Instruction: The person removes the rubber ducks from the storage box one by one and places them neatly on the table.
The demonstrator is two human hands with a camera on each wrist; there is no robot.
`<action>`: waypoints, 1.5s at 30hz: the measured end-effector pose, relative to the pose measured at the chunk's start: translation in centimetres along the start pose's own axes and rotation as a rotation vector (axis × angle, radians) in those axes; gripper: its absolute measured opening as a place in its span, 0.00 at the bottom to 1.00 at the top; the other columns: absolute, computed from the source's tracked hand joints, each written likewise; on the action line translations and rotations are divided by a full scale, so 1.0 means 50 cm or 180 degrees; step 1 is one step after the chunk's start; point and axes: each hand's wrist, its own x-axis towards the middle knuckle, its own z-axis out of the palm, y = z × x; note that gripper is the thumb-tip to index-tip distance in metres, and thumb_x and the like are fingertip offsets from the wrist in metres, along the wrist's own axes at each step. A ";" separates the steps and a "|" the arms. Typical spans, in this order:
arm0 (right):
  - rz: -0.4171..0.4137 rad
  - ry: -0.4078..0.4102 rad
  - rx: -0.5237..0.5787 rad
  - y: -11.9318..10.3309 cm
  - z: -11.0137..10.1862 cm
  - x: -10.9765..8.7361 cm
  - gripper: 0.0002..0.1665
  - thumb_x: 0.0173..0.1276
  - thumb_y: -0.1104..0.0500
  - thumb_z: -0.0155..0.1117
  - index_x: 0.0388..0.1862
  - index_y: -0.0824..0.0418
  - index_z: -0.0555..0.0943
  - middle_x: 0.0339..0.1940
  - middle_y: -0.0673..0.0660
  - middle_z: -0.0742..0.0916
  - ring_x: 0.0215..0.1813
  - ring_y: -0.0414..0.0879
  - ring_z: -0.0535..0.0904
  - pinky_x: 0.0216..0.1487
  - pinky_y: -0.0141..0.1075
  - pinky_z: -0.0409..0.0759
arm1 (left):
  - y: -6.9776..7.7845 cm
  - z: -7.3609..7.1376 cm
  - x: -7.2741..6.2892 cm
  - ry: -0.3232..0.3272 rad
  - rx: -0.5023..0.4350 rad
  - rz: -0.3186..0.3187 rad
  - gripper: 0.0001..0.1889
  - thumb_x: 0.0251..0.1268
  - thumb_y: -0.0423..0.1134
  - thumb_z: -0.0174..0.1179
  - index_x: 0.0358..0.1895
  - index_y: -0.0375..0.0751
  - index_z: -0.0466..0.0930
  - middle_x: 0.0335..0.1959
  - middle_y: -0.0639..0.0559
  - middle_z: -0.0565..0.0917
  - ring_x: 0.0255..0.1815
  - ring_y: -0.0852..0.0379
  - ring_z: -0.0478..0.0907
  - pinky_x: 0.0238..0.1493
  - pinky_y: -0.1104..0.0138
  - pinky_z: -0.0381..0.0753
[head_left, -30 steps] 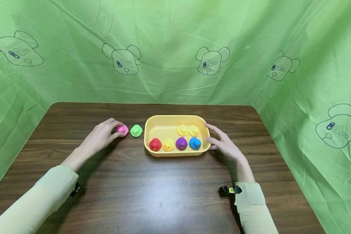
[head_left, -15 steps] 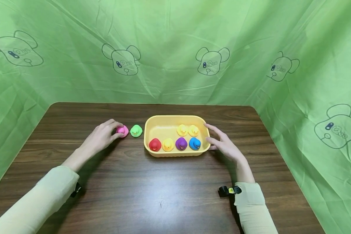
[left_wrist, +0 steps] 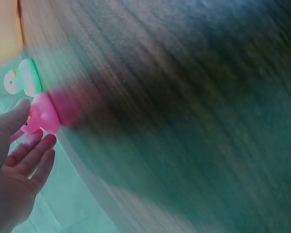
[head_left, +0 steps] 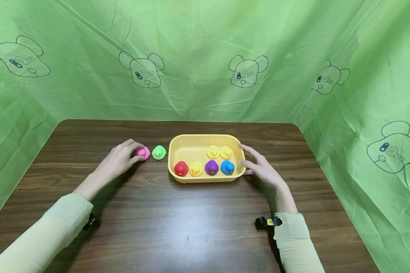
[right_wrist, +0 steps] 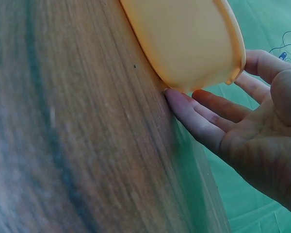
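Observation:
At the table's left, my left hand [head_left: 120,157] pinches a pink rubber duck [head_left: 145,152] between thumb and fingers, and the duck appears to stay on the tabletop. The left wrist view shows the thumb against the pink duck [left_wrist: 46,114], the other fingers loosely spread below. A green rubber duck [head_left: 159,152] sits just right of it. My right hand [head_left: 261,168] touches the right end of a yellow plastic bin [head_left: 191,138] with extended fingers. In the right wrist view, several fingertips lie against the bin's [right_wrist: 184,39] outer wall.
Inside the bin, a red duck [head_left: 181,169], a yellow duck [head_left: 196,169], a purple duck [head_left: 212,167] and a blue duck [head_left: 227,167] line the front; two smaller yellow ducks [head_left: 213,152] sit behind. Green cloth [head_left: 191,94] surrounds the wooden table [head_left: 177,227].

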 end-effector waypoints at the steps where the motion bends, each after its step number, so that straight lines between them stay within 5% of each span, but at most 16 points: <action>1: 0.0000 0.0003 0.0003 0.000 0.000 0.000 0.37 0.81 0.57 0.57 0.84 0.48 0.58 0.83 0.64 0.63 0.74 0.67 0.71 0.49 0.40 0.89 | 0.000 -0.001 0.000 -0.0001 0.0002 -0.0003 0.17 0.65 0.40 0.71 0.54 0.35 0.84 0.47 0.41 0.84 0.49 0.39 0.84 0.52 0.43 0.82; 13: 0.0020 0.0009 -0.0056 -0.004 -0.001 0.000 0.37 0.81 0.56 0.57 0.84 0.47 0.58 0.83 0.62 0.63 0.74 0.66 0.72 0.49 0.39 0.89 | 0.013 -0.019 0.010 0.0169 -0.0008 0.0083 0.18 0.69 0.40 0.68 0.57 0.36 0.83 0.53 0.41 0.84 0.55 0.38 0.84 0.56 0.41 0.81; 24: 0.0020 0.0005 -0.0032 -0.002 -0.001 -0.001 0.37 0.81 0.55 0.58 0.84 0.47 0.58 0.83 0.63 0.64 0.73 0.66 0.72 0.49 0.39 0.89 | 0.065 -0.022 0.049 0.0240 -0.0023 0.0043 0.15 0.74 0.42 0.62 0.58 0.43 0.83 0.55 0.48 0.84 0.58 0.44 0.82 0.58 0.44 0.80; 35: 0.0029 0.0001 -0.0047 -0.003 0.000 0.000 0.37 0.81 0.55 0.58 0.84 0.47 0.58 0.83 0.63 0.64 0.73 0.66 0.73 0.49 0.38 0.89 | 0.109 0.006 0.077 0.0469 -0.0158 0.0239 0.13 0.75 0.42 0.62 0.57 0.45 0.84 0.52 0.50 0.84 0.55 0.48 0.82 0.56 0.47 0.82; 45: 0.0024 0.0016 -0.0062 -0.004 0.001 -0.001 0.36 0.81 0.58 0.56 0.84 0.48 0.58 0.83 0.64 0.64 0.74 0.67 0.72 0.49 0.38 0.89 | 0.169 0.042 0.111 0.0474 -0.0432 0.0533 0.14 0.75 0.40 0.62 0.58 0.42 0.84 0.53 0.48 0.85 0.55 0.49 0.81 0.57 0.50 0.82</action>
